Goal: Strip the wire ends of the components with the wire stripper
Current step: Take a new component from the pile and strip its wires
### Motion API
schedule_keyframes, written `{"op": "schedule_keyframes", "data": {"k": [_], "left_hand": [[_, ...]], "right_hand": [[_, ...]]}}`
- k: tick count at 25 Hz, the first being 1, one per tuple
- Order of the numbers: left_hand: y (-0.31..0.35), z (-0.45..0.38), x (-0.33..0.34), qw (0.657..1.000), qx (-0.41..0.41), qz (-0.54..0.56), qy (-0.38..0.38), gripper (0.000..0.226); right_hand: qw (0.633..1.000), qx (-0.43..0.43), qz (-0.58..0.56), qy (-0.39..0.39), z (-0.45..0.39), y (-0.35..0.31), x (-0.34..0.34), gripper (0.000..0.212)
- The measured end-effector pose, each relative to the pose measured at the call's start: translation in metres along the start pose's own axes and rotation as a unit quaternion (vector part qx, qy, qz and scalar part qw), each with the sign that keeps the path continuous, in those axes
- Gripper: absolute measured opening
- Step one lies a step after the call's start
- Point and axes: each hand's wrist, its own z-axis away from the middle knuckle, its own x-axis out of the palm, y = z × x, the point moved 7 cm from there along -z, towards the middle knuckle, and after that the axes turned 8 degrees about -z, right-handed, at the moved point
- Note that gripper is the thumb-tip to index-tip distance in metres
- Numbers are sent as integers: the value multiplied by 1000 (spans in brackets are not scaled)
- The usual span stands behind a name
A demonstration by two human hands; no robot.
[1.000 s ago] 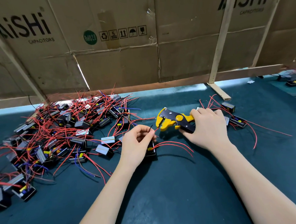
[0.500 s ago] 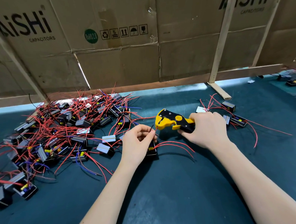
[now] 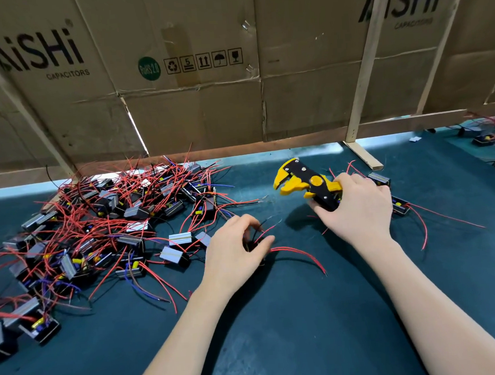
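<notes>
Hands divide the work mid-frame: the left hand (image 3: 239, 249) pinches a small black component (image 3: 255, 247) on the worktop (image 3: 279, 331), best held by its rigid body since its thin red wires (image 3: 297, 252) look floppy, while the right hand (image 3: 359, 206) grips the wire stripper (image 3: 304, 180), light-looking, by its handles.

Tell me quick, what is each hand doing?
Left hand: fingers curled round a component on the mat.
Right hand: gripping the wire stripper.
</notes>
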Motion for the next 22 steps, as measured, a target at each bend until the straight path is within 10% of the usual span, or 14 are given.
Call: {"op": "schedule_keyframes", "data": {"k": [3, 7, 13, 16, 22], "left_hand": [[-3, 1, 4, 997, -27, 63, -29, 8], [22, 11, 23, 957, 48, 230, -173, 74], [3, -1, 0, 998, 51, -40, -19, 60], [-30, -7, -34, 962, -60, -252, 84, 47], [-55, -3, -42, 931, -183, -315, 21, 31]], "right_hand": [[998, 33, -41, 38, -4, 4, -10, 50], [990, 44, -113, 77, -6, 4, -22, 45], [983, 43, -156, 92, -7, 3, -29, 46], [970, 36, -211, 111, -5, -2, -34, 45], [956, 22, -268, 120, -4, -8, -41, 40]]}}
